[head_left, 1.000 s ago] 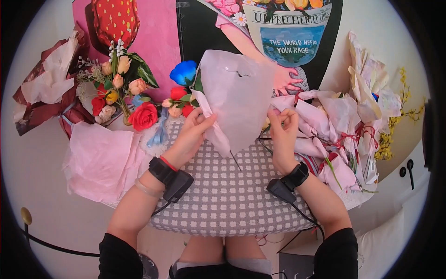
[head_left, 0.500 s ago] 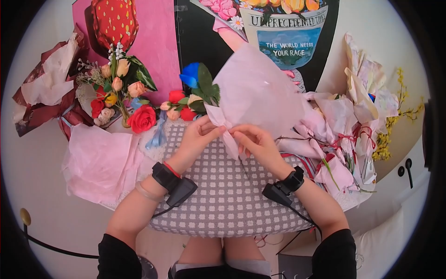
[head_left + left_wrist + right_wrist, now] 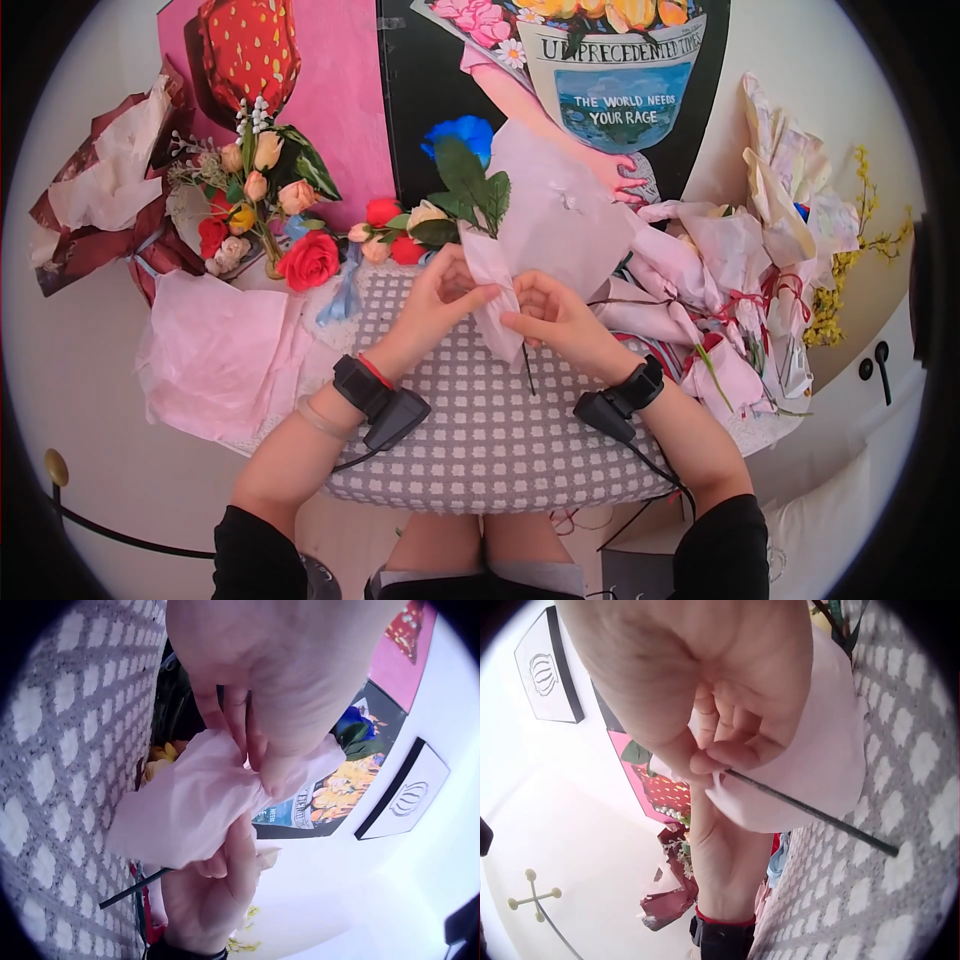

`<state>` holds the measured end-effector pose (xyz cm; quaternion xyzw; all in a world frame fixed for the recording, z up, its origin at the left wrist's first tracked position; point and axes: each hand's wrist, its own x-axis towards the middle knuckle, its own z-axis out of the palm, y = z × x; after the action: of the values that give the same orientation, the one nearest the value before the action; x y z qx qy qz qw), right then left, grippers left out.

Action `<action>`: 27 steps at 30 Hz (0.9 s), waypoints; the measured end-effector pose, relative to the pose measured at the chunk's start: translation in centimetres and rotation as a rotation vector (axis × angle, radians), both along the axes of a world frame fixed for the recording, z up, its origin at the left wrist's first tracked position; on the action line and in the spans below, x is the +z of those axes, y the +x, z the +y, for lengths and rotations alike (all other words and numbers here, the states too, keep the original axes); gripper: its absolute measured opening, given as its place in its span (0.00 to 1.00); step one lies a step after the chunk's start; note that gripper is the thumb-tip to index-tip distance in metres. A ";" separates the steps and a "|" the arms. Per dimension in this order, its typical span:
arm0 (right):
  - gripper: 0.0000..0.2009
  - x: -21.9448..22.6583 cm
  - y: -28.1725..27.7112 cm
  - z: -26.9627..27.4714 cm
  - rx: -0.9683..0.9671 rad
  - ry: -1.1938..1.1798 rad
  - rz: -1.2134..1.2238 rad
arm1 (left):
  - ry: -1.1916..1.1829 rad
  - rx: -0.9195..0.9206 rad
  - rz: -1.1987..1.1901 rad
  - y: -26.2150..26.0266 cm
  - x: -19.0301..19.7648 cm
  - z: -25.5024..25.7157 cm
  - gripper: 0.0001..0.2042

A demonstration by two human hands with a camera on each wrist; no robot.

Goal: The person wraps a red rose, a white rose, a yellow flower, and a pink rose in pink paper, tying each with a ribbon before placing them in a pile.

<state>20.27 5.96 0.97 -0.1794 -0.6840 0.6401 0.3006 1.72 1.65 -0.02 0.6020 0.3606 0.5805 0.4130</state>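
A blue flower (image 3: 466, 138) with green leaves (image 3: 470, 185) stands upright, its lower part wrapped in pale pink paper (image 3: 560, 200). The left hand (image 3: 440, 297) pinches the wrap below the leaves. Just right of it and slightly lower, the right hand (image 3: 556, 322) pinches the folded paper too. In the left wrist view, both hands grip the gathered paper (image 3: 187, 802), with the dark stem (image 3: 132, 889) poking out below. The right wrist view shows the stem (image 3: 817, 814) coming out by the right thumb and fingertips.
Pink paper sheets (image 3: 215, 350) lie at the left, below a dark red wrapped bundle (image 3: 150, 255). Loose flowers (image 3: 310, 260) lie behind the left hand. Pink wrapped bundles (image 3: 735, 300) pile up at the right. A grey checked cloth (image 3: 480, 440) covers the table's front.
The right hand has moved left from the paper's side and now pinches the wrap beside the left hand. The flower has shifted right and the paper is folded around its stem.
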 end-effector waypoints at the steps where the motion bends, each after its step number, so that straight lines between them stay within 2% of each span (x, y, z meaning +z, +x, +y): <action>1: 0.11 0.2 0.1 -0.1 0.017 -0.015 -0.003 | 0.001 0.000 0.000 0.2 0.1 -0.2 0.20; 2: 0.11 0.4 0.2 0.1 0.018 -0.010 -0.004 | 0.008 -0.024 -0.017 0.3 0.3 -0.3 0.21; 4: 0.10 0.5 0.5 0.4 0.071 -0.162 -0.009 | 0.018 -0.038 -0.037 0.4 0.5 -0.5 0.22; 8: 0.09 0.9 0.8 1.1 0.069 -0.107 -0.026 | 0.022 -0.070 -0.075 0.4 0.1 -0.3 0.23; 11: 0.10 1.5 1.2 1.4 0.075 -0.183 0.072 | 0.046 -0.113 -0.097 0.5 0.2 -0.4 0.22; 13: 0.09 2.5 1.3 1.8 0.119 -0.187 0.024 | 0.054 -0.133 -0.120 0.4 0.2 -0.4 0.22; 14: 0.09 2.8 1.4 1.8 0.118 -0.182 0.018 | 0.041 -0.157 -0.089 0.3 -0.1 -0.1 0.22; 16: 0.10 3.5 1.5 1.8 0.064 -0.111 -0.155 | 0.025 -0.188 -0.080 0.4 -0.7 0.0 0.22; 20: 0.12 5.1 1.1 1.3 0.073 -0.087 -0.235 | 0.066 -0.178 -0.097 0.7 -1.1 0.1 0.22; 22: 0.14 6.5 0.5 0.1 0.065 0.082 -0.346 | 0.082 -0.135 -0.106 0.9 -1.6 0.2 0.22; 23: 0.14 6.9 0.3 -0.2 0.064 0.087 -0.357 | 0.088 -0.136 -0.116 1.1 -1.7 0.3 0.22; 25: 0.13 7.4 -0.3 -0.5 -0.017 0.294 -0.476 | 0.104 -0.113 -0.105 1.3 -2.0 0.4 0.22; 26: 0.13 7.4 -0.6 -0.5 -0.019 0.295 -0.483 | 0.106 -0.116 -0.112 1.3 -2.2 0.4 0.22; 27: 0.11 7.3 -1.0 -0.2 -0.085 0.539 -0.499 | 0.097 -0.104 -0.065 1.3 -2.3 0.4 0.22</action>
<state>19.24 5.72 8.30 -0.2727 -0.8722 0.3604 0.1872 3.05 2.07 -2.28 0.6200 0.2868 0.5943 0.4244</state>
